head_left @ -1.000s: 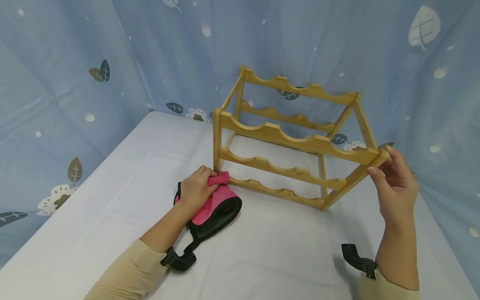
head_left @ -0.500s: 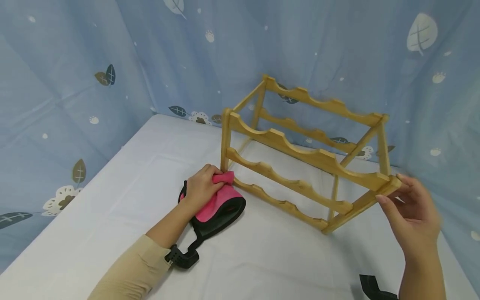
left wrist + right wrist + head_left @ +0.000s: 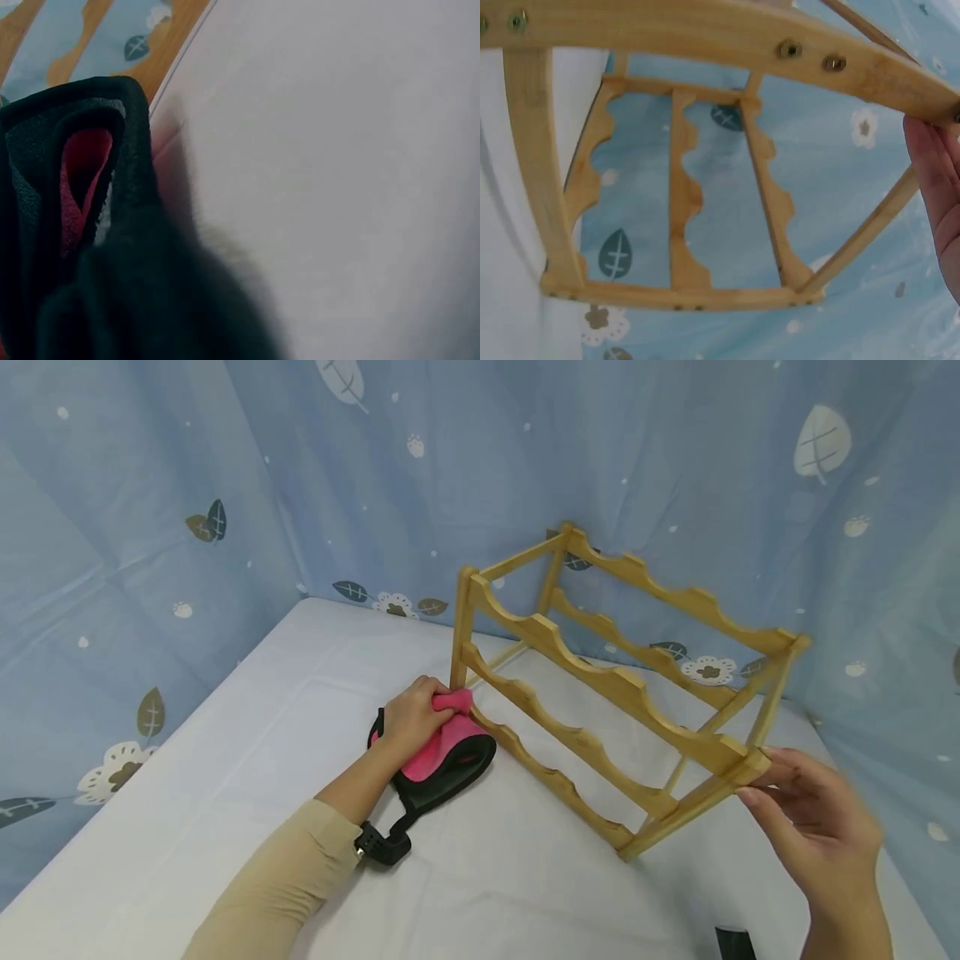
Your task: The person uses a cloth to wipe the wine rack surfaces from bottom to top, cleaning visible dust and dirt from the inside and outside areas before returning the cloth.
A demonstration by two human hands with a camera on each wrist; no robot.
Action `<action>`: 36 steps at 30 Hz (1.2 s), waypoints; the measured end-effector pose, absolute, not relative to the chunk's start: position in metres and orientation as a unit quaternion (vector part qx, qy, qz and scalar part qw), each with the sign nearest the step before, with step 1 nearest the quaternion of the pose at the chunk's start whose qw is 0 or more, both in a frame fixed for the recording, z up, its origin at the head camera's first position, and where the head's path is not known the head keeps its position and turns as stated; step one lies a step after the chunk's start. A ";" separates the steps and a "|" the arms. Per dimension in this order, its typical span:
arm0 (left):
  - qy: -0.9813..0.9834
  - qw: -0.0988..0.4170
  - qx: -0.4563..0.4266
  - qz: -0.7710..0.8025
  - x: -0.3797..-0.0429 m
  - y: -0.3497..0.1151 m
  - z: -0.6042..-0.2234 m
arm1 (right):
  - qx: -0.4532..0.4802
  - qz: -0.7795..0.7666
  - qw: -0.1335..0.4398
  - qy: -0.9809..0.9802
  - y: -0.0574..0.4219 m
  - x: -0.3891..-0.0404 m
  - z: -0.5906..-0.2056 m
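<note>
My left hand (image 3: 412, 714) grips a bunched cloth (image 3: 438, 752), pink on one face and dark with a black border. It rests on the table beside the near left post of a scalloped wooden bottle rack (image 3: 546, 635). At the rack's upper right front corner, my right hand (image 3: 825, 827) pinches the wood between thumb and fingers. The rack stands at an angle, its right end turned toward me. In the right wrist view, the fingers (image 3: 934, 169) touch the end rail from below. Dark folds of the cloth (image 3: 139, 150) fill the left wrist view's left side, hiding the left hand.
A white sheet (image 3: 225, 793) covers the table. Blue patterned curtain (image 3: 420, 493) hangs close behind the rack and along both sides. A black camera mount (image 3: 384, 843) sits on the left wrist, near the tabletop.
The rack has swung round, its right end coming toward me as my right hand moved nearer and lower. My left hand has kept the cloth beside the left post, shifting slightly right in view.
</note>
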State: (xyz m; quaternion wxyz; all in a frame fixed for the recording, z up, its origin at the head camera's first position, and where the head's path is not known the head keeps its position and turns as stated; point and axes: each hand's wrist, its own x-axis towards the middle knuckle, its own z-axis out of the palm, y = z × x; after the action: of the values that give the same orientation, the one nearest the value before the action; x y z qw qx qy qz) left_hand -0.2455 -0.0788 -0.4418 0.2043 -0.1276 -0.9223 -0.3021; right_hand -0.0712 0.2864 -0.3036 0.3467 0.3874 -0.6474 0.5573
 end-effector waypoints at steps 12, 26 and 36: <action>-0.926 0.146 -0.087 -0.337 -0.262 -0.079 -0.438 | 0.303 0.473 0.379 -0.735 0.246 -0.057 -0.301; -0.940 0.086 -0.108 -0.313 -0.262 -0.115 -0.436 | 0.278 0.375 0.432 -0.772 0.168 -0.061 -0.297; -0.947 0.089 -0.100 -0.292 -0.246 -0.155 -0.432 | 0.306 0.360 0.446 -0.760 0.132 -0.076 -0.294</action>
State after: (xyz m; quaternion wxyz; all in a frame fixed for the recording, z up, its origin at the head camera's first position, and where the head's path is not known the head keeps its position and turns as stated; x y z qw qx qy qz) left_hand -0.2456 -0.1552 -0.4323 0.0892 -0.1001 -0.9469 -0.2921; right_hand -0.0763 0.1322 -0.2939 0.4458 0.3059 -0.7602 0.3602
